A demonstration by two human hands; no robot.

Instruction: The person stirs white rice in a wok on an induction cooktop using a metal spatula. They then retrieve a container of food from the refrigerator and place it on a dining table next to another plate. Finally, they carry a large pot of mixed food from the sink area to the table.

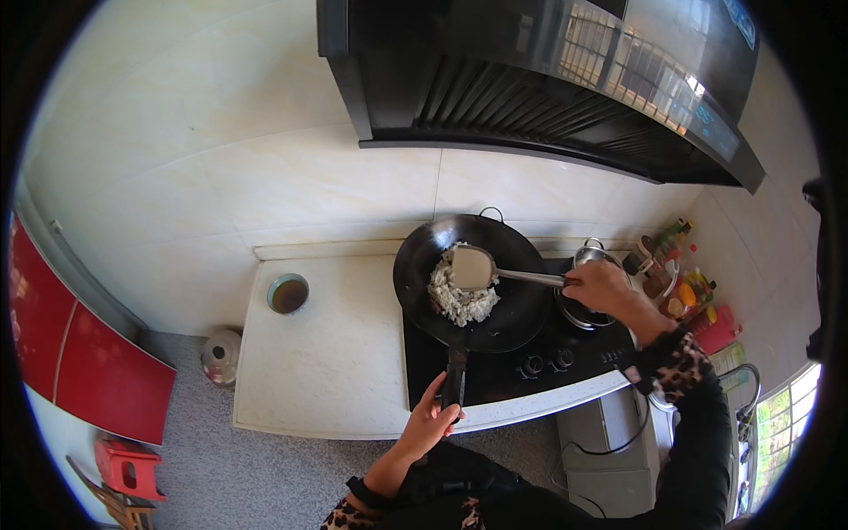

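My left hand point(432, 421) grips the black handle point(454, 381) of a dark wok point(520, 311), which sits over the left side of a black glass cooktop point(477, 384). In my right hand point(599, 286) is the handle of a metal wok spatula point(473, 267). Its broad blade lies over the upper part of a clump of cooked rice point(464, 309) in the wok, hiding some of the grains. Whether the blade presses on the rice, I cannot tell. Below my right hand, a metal pot point(586, 319) on the right side of the cooktop is partly covered.
A bowl of brown liquid point(290, 296) stands on the pale countertop point(324, 371) at the left. Several condiment bottles point(682, 291) crowd the right corner. A black range hood point(530, 99) overhangs the back. On the floor are a metal lid-like object point(221, 358) and a red plastic stool point(129, 469).
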